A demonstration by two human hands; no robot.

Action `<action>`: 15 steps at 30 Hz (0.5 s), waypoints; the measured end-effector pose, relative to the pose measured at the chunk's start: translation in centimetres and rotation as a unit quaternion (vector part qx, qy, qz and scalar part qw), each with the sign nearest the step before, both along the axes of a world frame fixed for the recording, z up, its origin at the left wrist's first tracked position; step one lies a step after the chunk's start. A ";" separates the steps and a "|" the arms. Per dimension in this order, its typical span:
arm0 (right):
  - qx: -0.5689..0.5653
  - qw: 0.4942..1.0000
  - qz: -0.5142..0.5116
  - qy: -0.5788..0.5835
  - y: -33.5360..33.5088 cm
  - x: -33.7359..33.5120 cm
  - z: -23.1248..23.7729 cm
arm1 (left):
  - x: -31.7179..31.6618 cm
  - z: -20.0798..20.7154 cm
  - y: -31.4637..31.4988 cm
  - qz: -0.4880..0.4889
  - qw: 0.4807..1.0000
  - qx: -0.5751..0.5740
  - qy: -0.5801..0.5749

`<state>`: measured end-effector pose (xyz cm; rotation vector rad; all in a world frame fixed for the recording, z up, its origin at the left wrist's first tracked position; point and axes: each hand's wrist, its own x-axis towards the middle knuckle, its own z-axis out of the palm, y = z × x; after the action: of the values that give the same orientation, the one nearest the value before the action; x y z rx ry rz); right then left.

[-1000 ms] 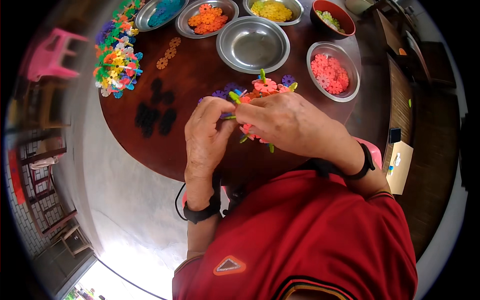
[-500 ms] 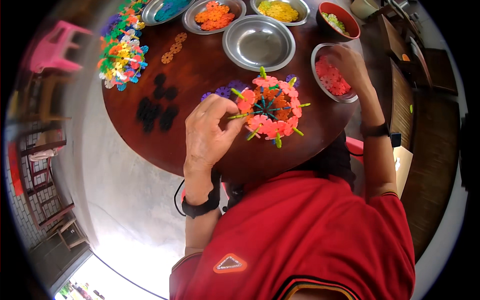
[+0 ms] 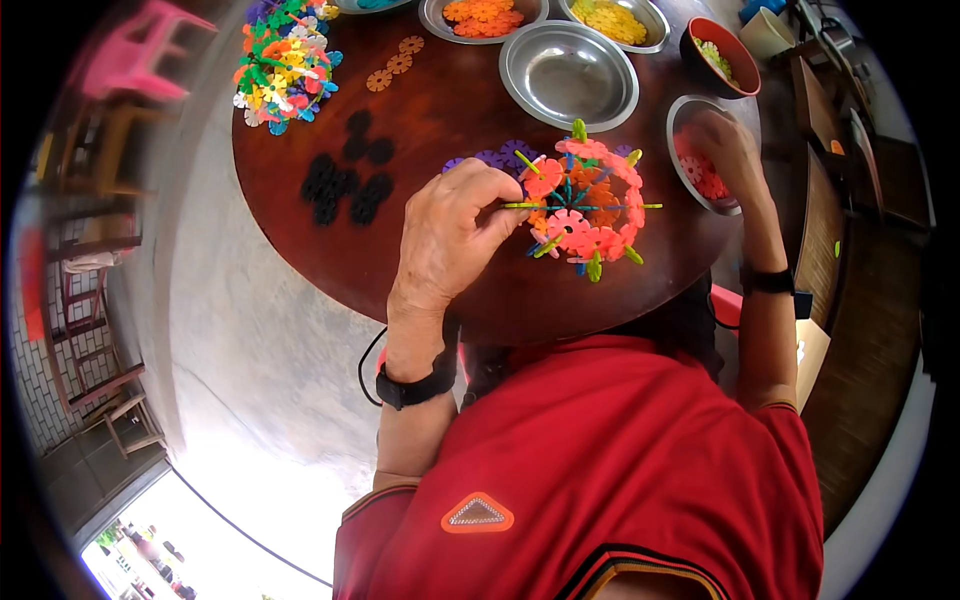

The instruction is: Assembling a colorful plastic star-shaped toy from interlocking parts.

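My left hand (image 3: pixel 455 240) pinches a lime-green disc on the left side of a round construction of interlocking flower discs (image 3: pixel 572 228). The construction has a coral-pink outer ring, orange and teal discs inside, and lime-green discs poking out. It is held over the round table's near part. My right hand (image 3: pixel 738 160) reaches down into a metal bowl (image 3: pixel 685 112) of coral-pink flower discs (image 3: pixel 703 174) at the table's right edge. Its fingertips are blurred and partly hidden, so I cannot make out whether they grip a disc.
Black discs (image 3: pixel 335 185) and a short row of orange-brown discs (image 3: pixel 398 64) lie on the dark table (image 3: pixel 300 255). Purple discs (image 3: pixel 515 153) lie behind the construction. A bare metal bowl (image 3: pixel 568 80) stands beyond, near bowls of orange (image 3: pixel 482 16) and yellow discs (image 3: pixel 610 18). A finished-looking multicoloured cluster (image 3: pixel 285 70) sits far left.
The view has shifted, so the table's things appear further right and higher. My left hand still holds the construction, which has turned slightly. My right hand has lowered further into the pink discs' bowl.
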<state>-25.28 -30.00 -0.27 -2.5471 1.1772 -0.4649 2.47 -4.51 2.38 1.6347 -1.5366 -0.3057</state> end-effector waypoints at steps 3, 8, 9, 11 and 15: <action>0.022 1.000 0.006 0.019 -0.2 -0.1 0.3 | 0.0 -0.3 0.1 -0.013 0.999 -0.003 0.045; 0.049 0.999 -0.014 -0.013 0.2 -0.3 0.1 | -0.2 -0.3 0.1 -0.015 0.998 0.008 0.055; 0.048 0.999 -0.015 -0.013 0.1 -0.4 0.0 | -0.3 -0.3 0.0 -0.016 0.998 0.007 0.055; 0.024 0.999 0.025 -0.013 0.0 -0.6 -0.1 | -0.4 -0.3 0.0 -0.017 0.998 0.003 0.055; 0.052 0.999 -0.012 0.003 0.5 -0.1 0.9 | -0.6 -0.1 -0.1 -0.010 0.999 0.010 0.042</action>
<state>-25.34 -29.46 0.67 -2.4512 1.2026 -0.3921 1.86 -4.59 2.26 1.6029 -1.4912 -0.3969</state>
